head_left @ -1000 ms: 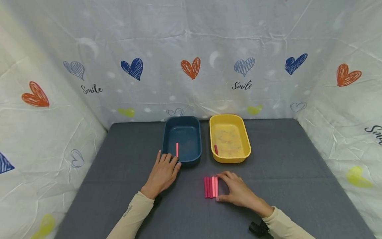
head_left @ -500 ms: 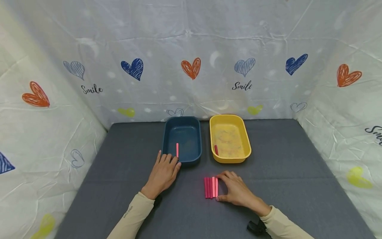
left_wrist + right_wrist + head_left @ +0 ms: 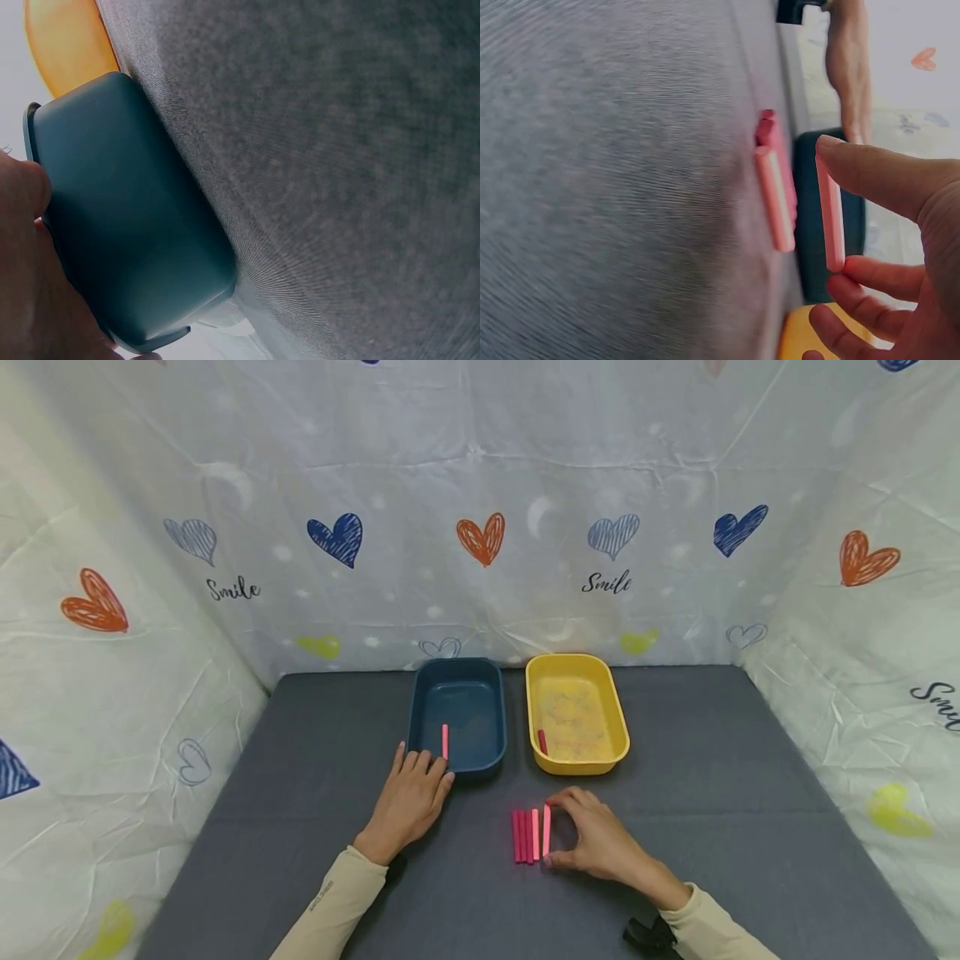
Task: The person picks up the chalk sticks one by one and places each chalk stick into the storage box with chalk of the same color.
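Note:
My right hand [image 3: 596, 837] pinches a light pink stick [image 3: 831, 217] end to end between thumb and index finger. In the right wrist view that stick stands off the table. Just left of it, crimson sticks [image 3: 517, 837] and another light pink stick [image 3: 536, 835] lie side by side in a row on the cloth. My left hand [image 3: 407, 803] grips the near left rim of the blue tray [image 3: 491, 710], thumb outside and fingers over the edge. Inside this tray lies one light pink stick [image 3: 446, 742], its lower end close to the fingers.
A yellow tray [image 3: 619, 727] stands right of the blue one, with a dark red stick [image 3: 542, 742] in its left side and dusty marks on its floor. Grey cloth [image 3: 337, 718] covers the table. A printed white curtain [image 3: 405, 602] hangs behind and at both sides.
The light pink stick at the row's right end has come away from its neighbour, slightly rightward, in my right hand. My left hand stays on the blue tray. The head view has tilted slightly up.

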The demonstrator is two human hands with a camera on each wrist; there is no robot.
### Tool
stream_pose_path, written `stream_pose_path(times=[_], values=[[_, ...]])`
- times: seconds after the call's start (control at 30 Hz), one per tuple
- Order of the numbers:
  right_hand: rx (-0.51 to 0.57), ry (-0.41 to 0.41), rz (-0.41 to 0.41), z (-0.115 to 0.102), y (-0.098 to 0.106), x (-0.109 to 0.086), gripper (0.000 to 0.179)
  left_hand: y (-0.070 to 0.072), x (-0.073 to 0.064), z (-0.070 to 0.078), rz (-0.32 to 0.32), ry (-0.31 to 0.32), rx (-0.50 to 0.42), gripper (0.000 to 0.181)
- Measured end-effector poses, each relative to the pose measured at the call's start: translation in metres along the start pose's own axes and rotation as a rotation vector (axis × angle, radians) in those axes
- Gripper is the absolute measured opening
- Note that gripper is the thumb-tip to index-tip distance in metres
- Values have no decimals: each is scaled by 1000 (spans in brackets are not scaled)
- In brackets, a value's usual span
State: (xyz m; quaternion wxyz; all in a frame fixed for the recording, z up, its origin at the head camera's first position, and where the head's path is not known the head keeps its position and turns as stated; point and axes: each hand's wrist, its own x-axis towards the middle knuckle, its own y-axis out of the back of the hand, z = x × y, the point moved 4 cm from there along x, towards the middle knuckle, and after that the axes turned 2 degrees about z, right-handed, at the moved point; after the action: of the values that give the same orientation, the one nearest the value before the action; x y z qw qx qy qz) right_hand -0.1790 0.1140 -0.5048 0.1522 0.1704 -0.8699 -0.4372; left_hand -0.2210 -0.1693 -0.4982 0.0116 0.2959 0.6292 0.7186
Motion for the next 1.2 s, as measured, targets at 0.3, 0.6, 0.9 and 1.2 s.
stream_pose_path(times=[0.3,0.6,0.9,1.2], values=[[-1,19,45,-10,21,1,70,-1,1,0,-9,8,0,29],[13,10,106,-18,35,7,74,-1,0,-1,-24,22,2,30],[43,51,152,-30,53,20,77,1,0,0,9,10,1,26],[70,122,187,-34,62,39,79,0,0,0,2,16,-2,27]])
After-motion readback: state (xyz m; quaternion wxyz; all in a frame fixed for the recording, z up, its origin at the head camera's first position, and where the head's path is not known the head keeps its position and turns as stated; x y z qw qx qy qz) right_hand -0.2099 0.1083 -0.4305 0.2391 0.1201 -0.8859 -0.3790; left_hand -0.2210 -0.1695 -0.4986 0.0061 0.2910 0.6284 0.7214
